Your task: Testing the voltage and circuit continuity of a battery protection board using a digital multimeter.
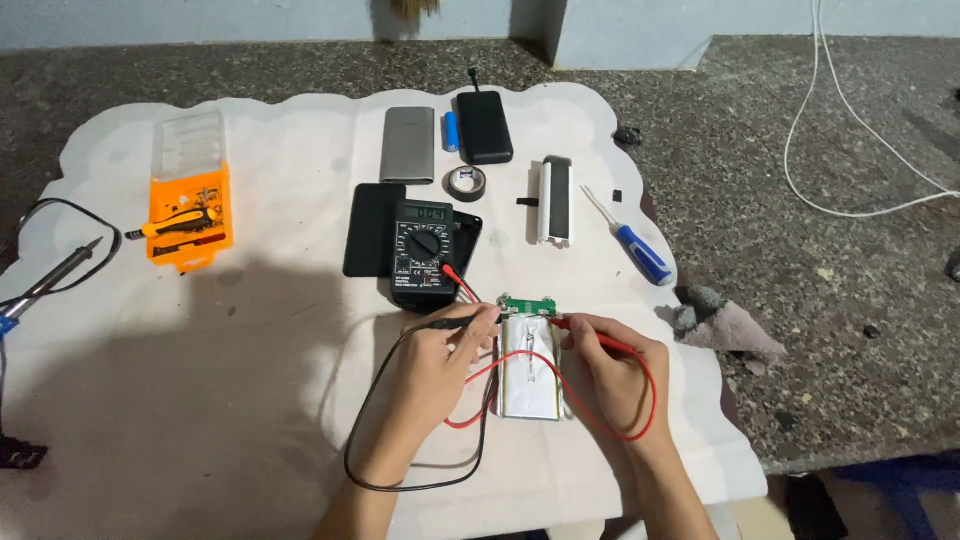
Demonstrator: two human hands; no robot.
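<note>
Probing a silver battery pouch point(528, 375) at counter centre, left hand point(440, 360) pinches the black probe point(462, 322), right hand point(610, 370) the red probe point(590, 335) (multimeter point(422, 252) at eleven o'clock); steady contact seems needed.

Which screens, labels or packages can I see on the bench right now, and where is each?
Multimeter screen: small grey rectangular display at the top of the black meter, just above both hands.
Multimeter dial markings: ring of fine white and red print around the round black knob.
Orange tool case: far left on the white cloth, rectangular, with its clear lid open.
Silver pouch cell: flat, plain, between the hands; no label visible.
</note>
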